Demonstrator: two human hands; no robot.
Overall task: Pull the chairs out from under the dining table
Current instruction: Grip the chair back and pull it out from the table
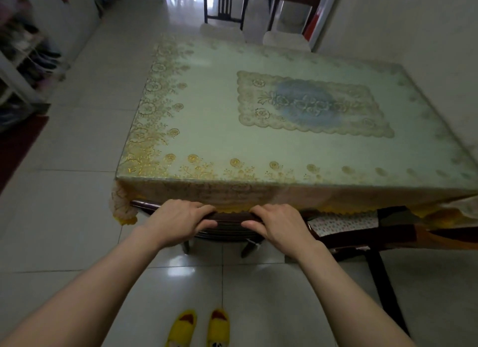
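While the dining surface (pixel 258 129) fills most of the view under its gold-patterned tablecloth (pixel 207 189), the near chair (pixel 227 227) sits tucked beneath its front edge, with only the dark top rail and two legs showing. Behind it, the tiled floor (pixel 77 217) lies open back to the yellow slippers (pixel 199 328), so a straight, level pull looks best, judged to keep the rail from snagging the cloth's hanging fringe. A second chair (pixel 375 233) stands just to the right, leaving little room for sideways drift. Both the left hand (pixel 178 221) and right hand (pixel 278 226) are wrapped closed over the rail.
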